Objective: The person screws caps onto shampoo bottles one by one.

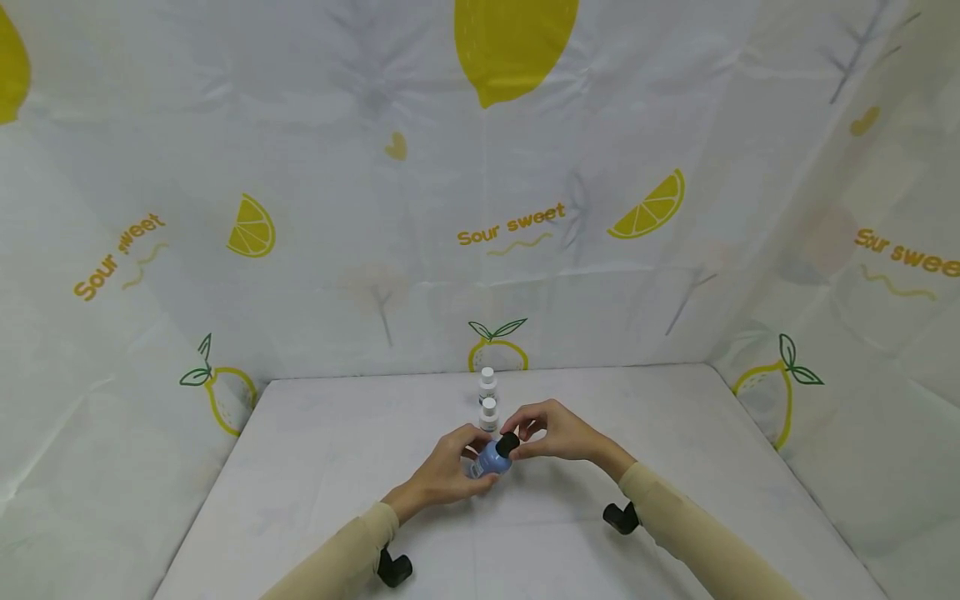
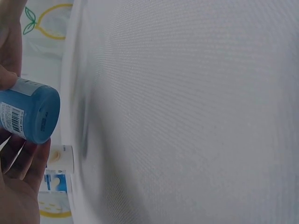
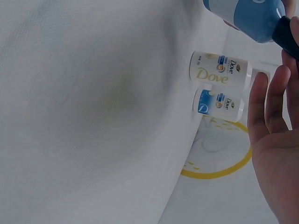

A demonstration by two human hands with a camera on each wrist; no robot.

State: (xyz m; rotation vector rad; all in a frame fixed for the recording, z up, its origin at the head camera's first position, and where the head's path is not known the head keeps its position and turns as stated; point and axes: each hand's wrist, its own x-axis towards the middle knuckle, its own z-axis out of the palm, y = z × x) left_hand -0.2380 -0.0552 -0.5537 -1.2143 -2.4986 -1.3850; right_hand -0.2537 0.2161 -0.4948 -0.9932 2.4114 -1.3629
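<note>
A blue bottle [image 1: 491, 460] with a black cap [image 1: 507, 443] is held tilted above the table, its cap end up and toward the right. My left hand [image 1: 448, 471] grips the bottle's body; the left wrist view shows the blue bottle's base [image 2: 46, 114] and a barcode label. With thumb and fingertips my right hand [image 1: 558, 432] pinches the black cap, also seen as a dark cap [image 3: 286, 36] in the right wrist view. Just behind the hands stand two white bottles, the nearer white bottle [image 1: 489, 417] and the farther white bottle [image 1: 487, 387], both with white caps.
The white-covered table [image 1: 315, 467] runs back to a lemon-printed cloth wall [image 1: 337, 275]. In the right wrist view, the white bottles carry Dove labels [image 3: 212, 74]. Black devices hang under both forearms, one left device [image 1: 395, 570] and one right device [image 1: 621, 518].
</note>
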